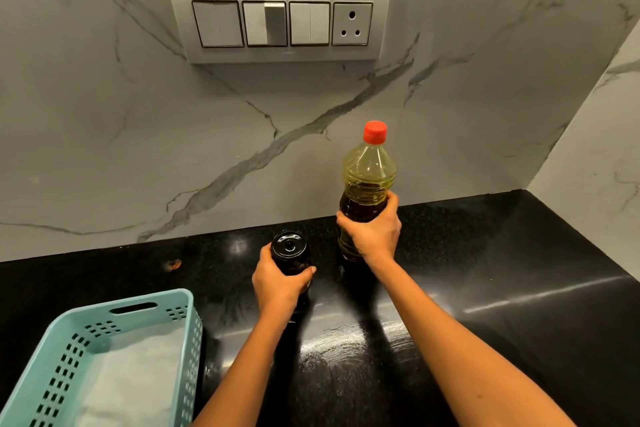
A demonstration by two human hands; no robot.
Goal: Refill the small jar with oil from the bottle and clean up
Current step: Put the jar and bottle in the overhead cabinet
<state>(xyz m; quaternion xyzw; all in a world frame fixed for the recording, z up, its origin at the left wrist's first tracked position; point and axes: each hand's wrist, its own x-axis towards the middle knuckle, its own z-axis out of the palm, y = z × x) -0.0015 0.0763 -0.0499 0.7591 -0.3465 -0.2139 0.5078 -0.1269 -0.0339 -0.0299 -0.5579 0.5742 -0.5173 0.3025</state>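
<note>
A clear plastic oil bottle [367,180] with a red cap [375,132] stands upright on the black counter [502,253] near the marble wall. It holds yellowish oil. My right hand [372,234] grips its lower body. Left of it stands a small dark jar [289,251] with a black lid on top. My left hand [278,284] grips the jar from the near side, thumb on the right. The bottle's cap is on.
A light blue perforated basket [114,360] with a white liner sits at the front left of the counter. A switch panel with a socket [278,21] is on the marble backsplash. A side wall closes the counter at the right. Smear marks show on the counter in front.
</note>
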